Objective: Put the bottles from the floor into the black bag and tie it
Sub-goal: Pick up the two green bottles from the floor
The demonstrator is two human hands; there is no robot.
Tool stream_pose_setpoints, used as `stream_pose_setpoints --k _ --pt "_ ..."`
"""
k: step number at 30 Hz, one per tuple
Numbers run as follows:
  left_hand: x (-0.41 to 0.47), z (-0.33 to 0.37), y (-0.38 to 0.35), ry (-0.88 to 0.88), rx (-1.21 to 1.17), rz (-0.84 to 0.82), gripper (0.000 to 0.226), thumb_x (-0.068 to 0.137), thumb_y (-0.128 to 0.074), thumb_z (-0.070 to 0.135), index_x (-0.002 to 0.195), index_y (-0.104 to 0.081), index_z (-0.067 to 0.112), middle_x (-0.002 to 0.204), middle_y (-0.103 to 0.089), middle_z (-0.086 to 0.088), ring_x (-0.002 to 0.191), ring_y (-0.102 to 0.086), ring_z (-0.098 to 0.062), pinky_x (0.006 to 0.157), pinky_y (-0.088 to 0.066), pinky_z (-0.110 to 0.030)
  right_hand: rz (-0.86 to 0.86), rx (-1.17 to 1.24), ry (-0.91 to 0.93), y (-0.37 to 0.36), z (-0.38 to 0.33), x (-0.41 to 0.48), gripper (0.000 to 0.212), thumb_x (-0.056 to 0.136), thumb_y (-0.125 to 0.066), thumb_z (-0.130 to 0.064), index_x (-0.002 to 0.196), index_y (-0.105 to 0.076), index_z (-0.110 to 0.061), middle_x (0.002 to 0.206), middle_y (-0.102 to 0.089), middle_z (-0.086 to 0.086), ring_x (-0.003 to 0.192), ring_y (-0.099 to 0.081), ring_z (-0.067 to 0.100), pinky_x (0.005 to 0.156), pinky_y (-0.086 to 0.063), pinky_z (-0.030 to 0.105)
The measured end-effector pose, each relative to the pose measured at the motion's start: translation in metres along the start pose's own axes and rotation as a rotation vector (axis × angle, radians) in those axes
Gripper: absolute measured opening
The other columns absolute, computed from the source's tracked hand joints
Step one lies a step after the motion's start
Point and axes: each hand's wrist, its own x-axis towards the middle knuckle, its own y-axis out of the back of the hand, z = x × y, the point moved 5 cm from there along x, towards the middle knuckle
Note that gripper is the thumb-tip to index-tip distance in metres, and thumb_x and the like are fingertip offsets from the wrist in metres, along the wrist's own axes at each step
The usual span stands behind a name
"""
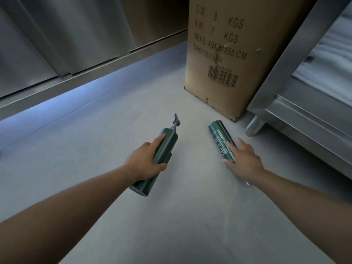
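white print reading "peter thomas roth" runs along the smooth dark green bottle [221, 136] lying on the matte grey floor [171, 225]. the right hand [245, 161] rests on it, fingers spread and fairly straight. the left hand [144, 161] wraps around a matching green pump bottle [165, 147]. behind stands a cardboard box [219, 54] stamped "g.w. 8 kgs", "49x31x55 cm", with a barcode, beside a brushed steel cabinet [304, 111].

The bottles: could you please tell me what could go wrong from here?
The right grip only rests on the lying bottle, fingers nearly straight; it might roll toward the box. The left grip holds the pump bottle, whose pump sticks out and could snag or leak.
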Motion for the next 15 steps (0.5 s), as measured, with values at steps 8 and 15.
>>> stream_pose_setpoints --k 8,15 --pt "-0.006 -0.011 -0.010 0.055 -0.047 0.017 0.092 0.071 -0.064 0.048 0.141 -0.004 0.049 0.115 -0.053 -0.005 0.088 -0.051 -0.021 0.077 -0.041 -0.030 -0.103 0.264 -0.008 -0.024 0.008 0.002 0.086 0.087 -0.062 -0.035 0.151 -0.006 -0.022 0.150 -0.028 0.008 0.127 -0.044 0.027 0.100 -0.041 0.035" --pt "-0.019 -0.041 -0.002 0.121 -0.047 0.020 0.094 0.071 -0.067 0.046 0.143 -0.006 0.047 0.118 -0.054 -0.006 0.097 -0.056 -0.025 0.079 -0.042 -0.031 -0.220 0.232 0.246 -0.043 -0.044 -0.016 0.088 0.085 -0.065 -0.033 0.150 -0.006 -0.029 0.152 -0.023 0.002 0.127 -0.044 0.024 0.101 -0.040 0.033"
